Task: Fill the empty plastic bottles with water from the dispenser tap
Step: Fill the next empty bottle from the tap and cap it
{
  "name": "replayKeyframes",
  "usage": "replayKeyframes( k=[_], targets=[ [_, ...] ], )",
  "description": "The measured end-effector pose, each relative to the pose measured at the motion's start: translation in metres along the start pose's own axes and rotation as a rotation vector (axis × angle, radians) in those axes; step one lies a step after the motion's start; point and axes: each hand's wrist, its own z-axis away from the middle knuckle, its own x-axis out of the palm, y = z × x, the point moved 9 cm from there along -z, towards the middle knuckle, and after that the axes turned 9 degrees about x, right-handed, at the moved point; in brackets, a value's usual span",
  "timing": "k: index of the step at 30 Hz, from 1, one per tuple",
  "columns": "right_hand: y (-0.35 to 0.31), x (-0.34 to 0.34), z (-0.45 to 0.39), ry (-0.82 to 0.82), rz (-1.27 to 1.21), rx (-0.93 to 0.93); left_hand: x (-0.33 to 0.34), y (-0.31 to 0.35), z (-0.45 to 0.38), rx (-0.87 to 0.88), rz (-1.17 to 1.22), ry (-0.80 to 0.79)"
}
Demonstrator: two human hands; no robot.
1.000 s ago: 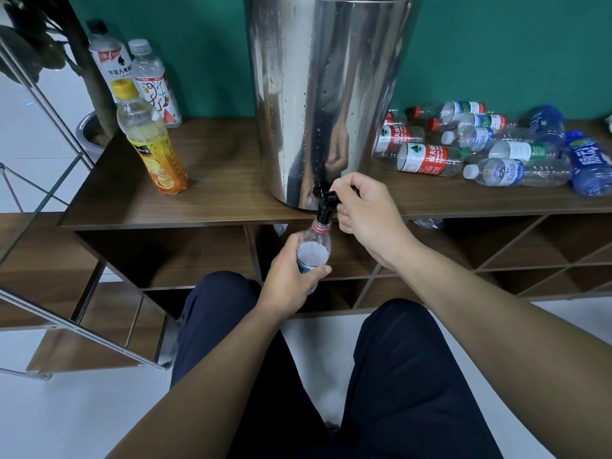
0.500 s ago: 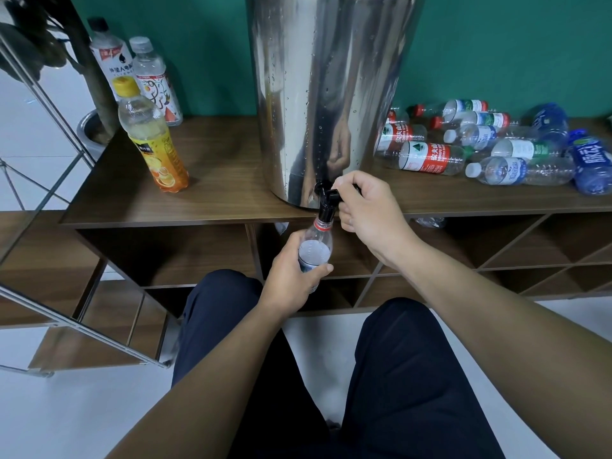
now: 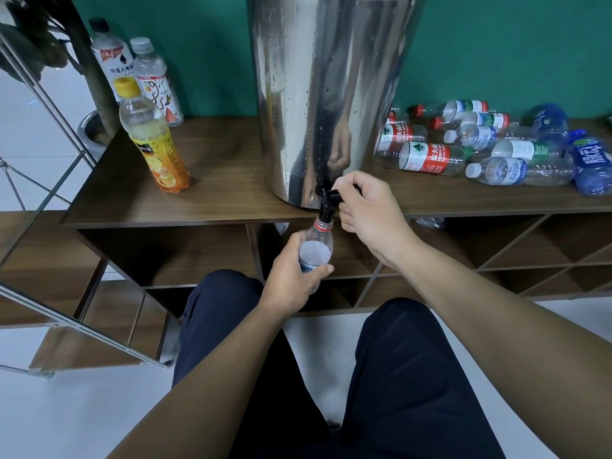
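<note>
Head view: the clear bottle (image 3: 315,247) sits right under the black tap (image 3: 326,207), mouth touching the spout. Your left hand (image 3: 293,281) grips its body; your right hand (image 3: 367,207) grips the tap lever. Nothing has moved in the last second, so it is probably still filling. Empty bottles (image 3: 480,150) lie far right on the wooden shelf (image 3: 215,193).
</note>
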Motion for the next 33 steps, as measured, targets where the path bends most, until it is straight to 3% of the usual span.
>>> replayKeyframes(
  k=[33],
  targets=[
    [0.0013, 0.0004, 0.0000, -0.003, -0.008, -0.004, -0.0009, 0.0042, 0.0009, 0.024, -0.013, 0.008]
  ],
)
